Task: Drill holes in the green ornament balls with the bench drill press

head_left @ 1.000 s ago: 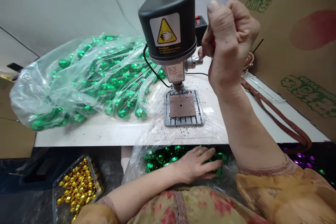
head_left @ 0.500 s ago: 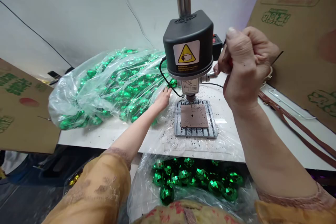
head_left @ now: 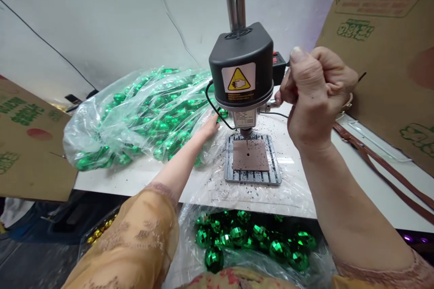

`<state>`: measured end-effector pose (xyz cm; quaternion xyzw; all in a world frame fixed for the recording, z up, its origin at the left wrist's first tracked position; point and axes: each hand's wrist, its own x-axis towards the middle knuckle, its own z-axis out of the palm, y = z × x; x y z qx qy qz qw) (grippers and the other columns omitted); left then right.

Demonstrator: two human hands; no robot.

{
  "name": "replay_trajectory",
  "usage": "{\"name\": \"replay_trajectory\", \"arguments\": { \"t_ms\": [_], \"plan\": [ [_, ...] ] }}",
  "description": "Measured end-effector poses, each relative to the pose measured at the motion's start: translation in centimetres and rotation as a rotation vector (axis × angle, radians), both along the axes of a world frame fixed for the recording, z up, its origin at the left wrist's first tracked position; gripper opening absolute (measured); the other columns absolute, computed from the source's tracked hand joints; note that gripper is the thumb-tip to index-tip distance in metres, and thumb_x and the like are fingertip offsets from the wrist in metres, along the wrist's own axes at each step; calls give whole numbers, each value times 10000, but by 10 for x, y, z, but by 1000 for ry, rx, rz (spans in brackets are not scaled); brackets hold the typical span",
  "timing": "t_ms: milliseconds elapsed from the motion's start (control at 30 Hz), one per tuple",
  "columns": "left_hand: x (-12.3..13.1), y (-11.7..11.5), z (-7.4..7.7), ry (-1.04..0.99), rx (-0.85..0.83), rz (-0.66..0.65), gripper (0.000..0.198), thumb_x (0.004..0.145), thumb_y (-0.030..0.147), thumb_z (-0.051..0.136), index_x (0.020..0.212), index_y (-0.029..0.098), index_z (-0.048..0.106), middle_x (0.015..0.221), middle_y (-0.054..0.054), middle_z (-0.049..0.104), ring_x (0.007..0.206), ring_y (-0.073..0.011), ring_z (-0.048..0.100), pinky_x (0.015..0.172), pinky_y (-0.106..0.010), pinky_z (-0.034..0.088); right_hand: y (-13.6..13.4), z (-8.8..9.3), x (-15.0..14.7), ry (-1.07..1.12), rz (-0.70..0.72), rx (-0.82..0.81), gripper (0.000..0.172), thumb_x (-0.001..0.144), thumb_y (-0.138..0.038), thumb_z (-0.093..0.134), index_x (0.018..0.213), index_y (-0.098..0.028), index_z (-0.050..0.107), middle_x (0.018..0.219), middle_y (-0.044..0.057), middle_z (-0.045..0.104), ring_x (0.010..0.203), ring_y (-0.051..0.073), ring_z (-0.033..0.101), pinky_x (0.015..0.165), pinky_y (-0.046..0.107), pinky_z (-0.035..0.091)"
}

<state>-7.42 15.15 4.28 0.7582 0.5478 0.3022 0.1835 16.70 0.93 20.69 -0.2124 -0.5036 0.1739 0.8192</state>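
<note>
White tabletop (head_left: pixel 142 174): right hand (head_left: pixel 313 95) is clenching lever (head_left: pixel 270 104) of drill press (head_left: pixel 241 72); left hand (head_left: pixel 206 128), fingers outstretched, is touching bag of green baubles (head_left: pixel 135 113) at its fingertips. These are probably light, brittle and slippery; cupping each whole seems wisest.

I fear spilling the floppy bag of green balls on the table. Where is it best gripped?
Likely the slack plastic at the end of the bag nearest the drill, where the left hand rests; come from the right, gathering it. It lies sideways, balls heaped leftward.

White wall (head_left: pixel 101 18), white tabletop (head_left: pixel 135 172)
</note>
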Motion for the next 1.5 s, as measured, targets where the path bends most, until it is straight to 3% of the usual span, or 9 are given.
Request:
{"name": "replay_trajectory", "arguments": {
  "t_ms": [133, 233, 367, 500, 833, 1033, 1200, 1333, 1500],
  "plan": [
    [2, -45, 6, -5, -20, 49, 340, 861, 219, 631, 1192, 206, 704, 1128, -117, 647, 1066, -290, 628, 1011, -449, 501, 0, -1, 0, -1, -6, -11, 508, 899, -392, 705, 561, -223, 365, 482, -61, 362, 408, 57, 294, 410, 279, 267],
    [-1, -87, 16, -322, -114, 77, 321, 923, 308, 569, 1207, 219, 690, 1073, -82, 640, 851, -197, 640, 821, -359, 549, 2, -2, 0, 19, 12, 5, 528, 861, -459, 733, 554, -224, 374, 470, -71, 369, 389, 54, 290, 384, 279, 243],
    [5, -141, 26, -859, -438, 1, 476, 891, 444, 661, 1315, 232, 620, 1019, -61, 674, 672, -137, 626, 595, -270, 496, 6, -3, 0, 37, 24, 40, 518, 845, -466, 741, 555, -228, 384, 467, -74, 372, 387, 58, 289, 386, 291, 235],
    [26, -172, 20, -950, -603, -60, 612, 782, 445, 829, 1312, 225, 618, 1012, -53, 699, 671, -120, 640, 591, -246, 495, 5, -3, 0, -19, -22, 15, 519, 912, -454, 661, 583, -233, 325, 496, -74, 325, 425, 60, 283, 438, 282, 280],
    [47, -154, -8, -643, -339, -75, 628, 843, 570, 763, 1334, 214, 601, 1037, -52, 714, 713, -123, 595, 619, -247, 503, 3, -3, 3, -136, -83, -70, 557, 923, -651, 515, 637, -234, 282, 566, -57, 305, 485, 59, 328, 500, 261, 337],
    [56, -144, -18, -611, -266, -171, 627, 855, 629, 722, 1301, 204, 606, 1161, -93, 715, 1034, -220, 684, 923, -356, 565, 4, -3, 1, -71, -57, -29, 599, 824, -745, 556, 623, -245, 292, 552, -60, 294, 483, 77, 272, 479, 302, 295],
    [63, -147, -19, -410, -185, -97, 583, 852, 555, 756, 1307, 211, 634, 1031, -67, 722, 848, -194, 661, 801, -346, 559, 3, -3, 1, -102, -69, -43, 600, 819, -756, 532, 630, -251, 269, 551, -58, 293, 485, 82, 266, 473, 303, 283],
    [74, -154, -18, -253, -46, -46, 528, 851, 463, 782, 1303, 220, 655, 1135, -93, 709, 1066, -266, 642, 950, -411, 527, 3, -3, 2, -123, -94, -49, 603, 810, -778, 494, 628, -252, 263, 541, -63, 294, 475, 74, 262, 452, 297, 277],
    [83, -156, -22, -242, -19, -32, 519, 890, 414, 749, 1348, 210, 613, 1245, -125, 679, 1206, -291, 605, 1070, -456, 476, 2, -1, 3, -125, -81, -63, 598, 818, -748, 525, 621, -241, 275, 541, -68, 298, 464, 54, 274, 449, 274, 277]
  ]
}}
